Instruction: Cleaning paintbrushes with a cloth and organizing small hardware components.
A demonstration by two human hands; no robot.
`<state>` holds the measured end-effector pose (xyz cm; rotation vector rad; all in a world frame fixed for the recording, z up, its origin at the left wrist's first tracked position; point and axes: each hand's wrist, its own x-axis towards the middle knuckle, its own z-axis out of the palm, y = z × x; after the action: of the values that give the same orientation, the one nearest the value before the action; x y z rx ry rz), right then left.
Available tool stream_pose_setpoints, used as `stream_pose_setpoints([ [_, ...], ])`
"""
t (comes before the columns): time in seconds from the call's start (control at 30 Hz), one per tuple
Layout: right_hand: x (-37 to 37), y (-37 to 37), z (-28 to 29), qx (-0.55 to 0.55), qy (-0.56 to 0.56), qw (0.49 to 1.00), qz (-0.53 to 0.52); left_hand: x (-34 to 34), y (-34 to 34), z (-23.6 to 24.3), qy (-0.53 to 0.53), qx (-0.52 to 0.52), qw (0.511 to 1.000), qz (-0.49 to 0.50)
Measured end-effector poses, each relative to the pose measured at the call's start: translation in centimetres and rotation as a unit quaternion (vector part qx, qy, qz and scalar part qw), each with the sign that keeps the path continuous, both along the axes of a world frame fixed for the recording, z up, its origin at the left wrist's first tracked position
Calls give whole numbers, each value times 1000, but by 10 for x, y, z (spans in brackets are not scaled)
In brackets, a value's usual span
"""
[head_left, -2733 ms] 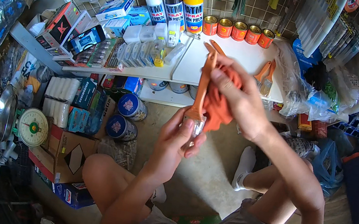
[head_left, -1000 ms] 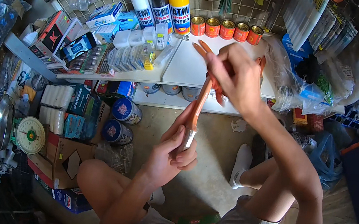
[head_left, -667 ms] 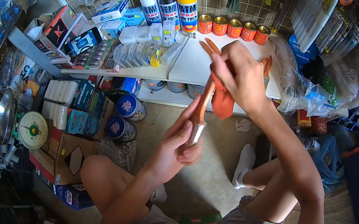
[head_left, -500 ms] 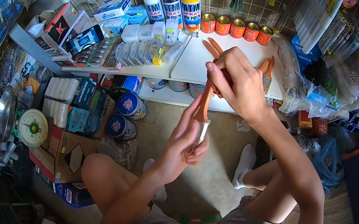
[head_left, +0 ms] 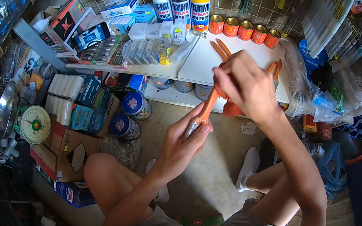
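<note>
My left hand [head_left: 180,144] grips the metal head end of an orange-handled paintbrush [head_left: 207,109], holding it upright above the floor. My right hand [head_left: 245,86] is closed around the upper part of its handle together with an orange cloth [head_left: 232,109] that sticks out below the palm. More orange-handled brushes [head_left: 220,49] lie on the white shelf [head_left: 199,63] just behind my hands.
Three spray cans [head_left: 180,3] and a row of small red tins [head_left: 245,29] stand at the shelf's back. Boxes and small packs [head_left: 109,29] crowd the left shelf. Paint tins [head_left: 130,114], a weighing scale [head_left: 34,124] and cardboard boxes [head_left: 67,151] stand on the floor at left. Bagged goods [head_left: 327,94] hang at right.
My right hand has slid the orange cloth up and down the brush handle; it now sits high on the handle. My left hand has kept its grip on the lower end.
</note>
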<state>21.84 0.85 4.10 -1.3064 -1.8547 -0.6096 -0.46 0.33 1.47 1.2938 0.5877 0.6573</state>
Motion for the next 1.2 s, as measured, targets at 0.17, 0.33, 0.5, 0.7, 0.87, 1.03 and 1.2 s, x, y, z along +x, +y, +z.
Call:
stream_pose_setpoints([
  [0.17, -14, -10, -3, 10, 21, 999, -49, 2, 2, -1, -38, 3, 998, -42],
  [0.33, -28, -13, -8, 47, -87, 993, 58, -8, 11, -2, 1, -7, 999, -50],
  [0.5, -2, -8, -8, -25, 97, 995, -22, 6, -5, 5, 15, -18, 996, -91],
  [0.7, -34, -14, -13, 4, 9, 996, 86, -15, 15, 1, 59, 24, 991, -118],
  [0.87, -9, -11, -13, -33, 78, 996, 19, -5, 7, 11, 32, -16, 988, -148],
  [1.03, -26, -21, -12, -21, 8, 997, 78, -11, 17, 6, 34, -14, 987, -156],
  [1.2, -5, -8, -12, -4, 79, 997, -4, -4, 10, 6, -1, -39, 986, -163],
])
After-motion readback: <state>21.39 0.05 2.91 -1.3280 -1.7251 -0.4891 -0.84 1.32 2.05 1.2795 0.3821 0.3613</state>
